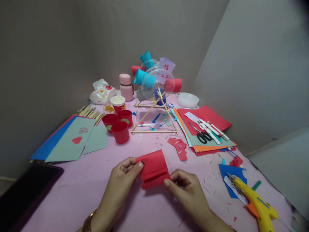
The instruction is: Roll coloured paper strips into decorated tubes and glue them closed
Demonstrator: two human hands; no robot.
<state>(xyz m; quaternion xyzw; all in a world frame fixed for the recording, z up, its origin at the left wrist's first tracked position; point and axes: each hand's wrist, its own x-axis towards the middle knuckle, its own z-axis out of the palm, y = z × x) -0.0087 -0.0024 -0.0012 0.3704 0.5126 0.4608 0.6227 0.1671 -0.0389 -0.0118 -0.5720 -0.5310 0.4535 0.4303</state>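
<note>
A sheet of red paper (153,163), curled round with a narrow gap between its edges, is held above the pink tablecloth. My left hand (123,180) pinches its left side, thumb on top. At the lower right corner, my right hand (188,191) grips it between thumb and fingers. Beyond the paper stands a frame of wooden sticks (154,131) carrying a clear plastic wheel (158,84) with blue, red and lilac paper tubes around it. Red cups (120,132) are grouped to the left of the frame.
A yellow glue gun (256,199) lies at right on blue paper scraps. Black scissors (204,137) and white markers (212,129) rest on stacked coloured paper (214,117). At left are grey and blue sheets (70,138) and a black phone-like slab (31,190). A pink flask (126,87) stands behind.
</note>
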